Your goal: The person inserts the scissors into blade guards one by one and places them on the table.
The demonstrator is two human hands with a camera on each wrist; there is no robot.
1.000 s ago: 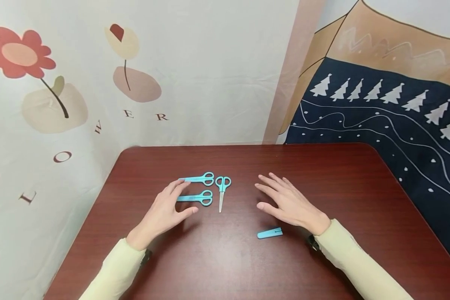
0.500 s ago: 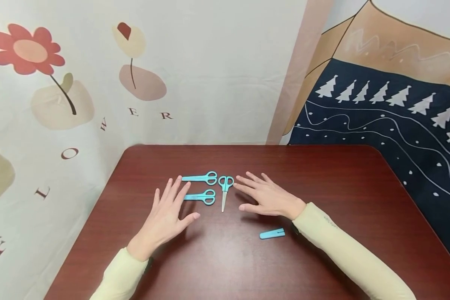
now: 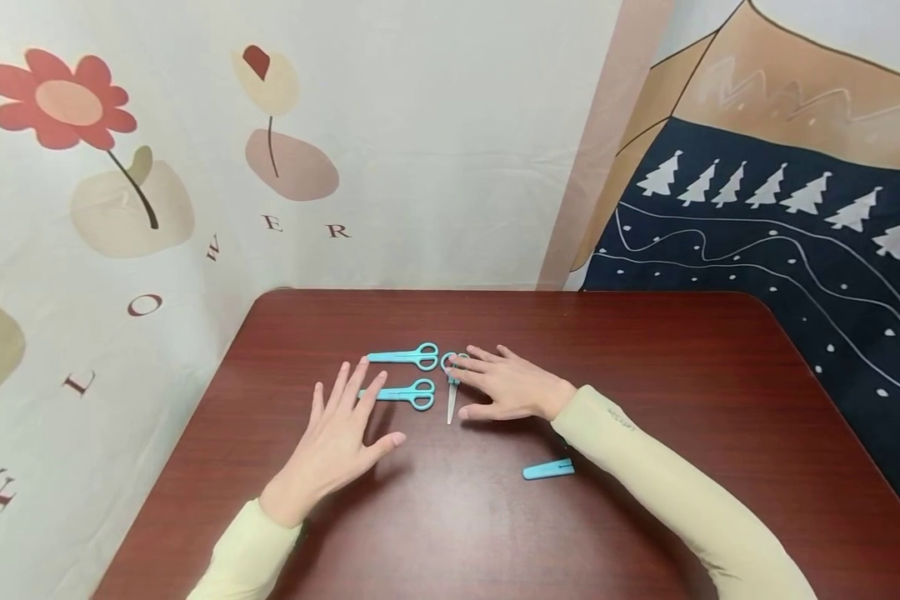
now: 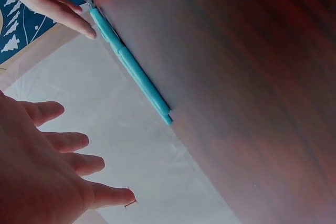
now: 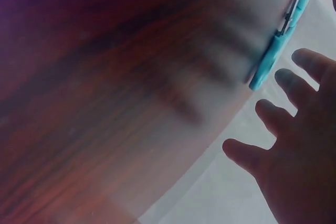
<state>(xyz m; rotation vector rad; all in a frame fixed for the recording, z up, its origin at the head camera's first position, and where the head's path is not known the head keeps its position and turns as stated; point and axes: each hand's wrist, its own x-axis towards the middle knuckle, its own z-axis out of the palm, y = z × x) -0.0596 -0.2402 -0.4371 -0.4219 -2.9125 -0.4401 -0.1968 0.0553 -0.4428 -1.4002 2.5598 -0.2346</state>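
Two pairs of turquoise scissors in covers lie to the left, one at the back (image 3: 403, 357) and one nearer (image 3: 401, 393), their handles pointing right. Beside them lies a third pair of scissors (image 3: 452, 402) with its metal blades bare and pointing toward me. My right hand (image 3: 516, 386) hovers over its turquoise handles, fingers spread, partly hiding them. The left hand (image 3: 330, 450), fingers also spread, is just left of the nearer covered pair and holds nothing. In the right wrist view the right fingers (image 5: 294, 87) are apart from the scissors.
A loose turquoise blade cover (image 3: 548, 469) lies on the dark red wooden table (image 3: 450, 533), below the right forearm. Behind the table hangs a printed cloth (image 3: 435, 150) with flowers and letters; a dark blue panel with trees stands at the right.
My right hand has moved left from the table's right part to over the bare scissors. The left hand's fingers have spread out, while the scissors and cover stay in place.
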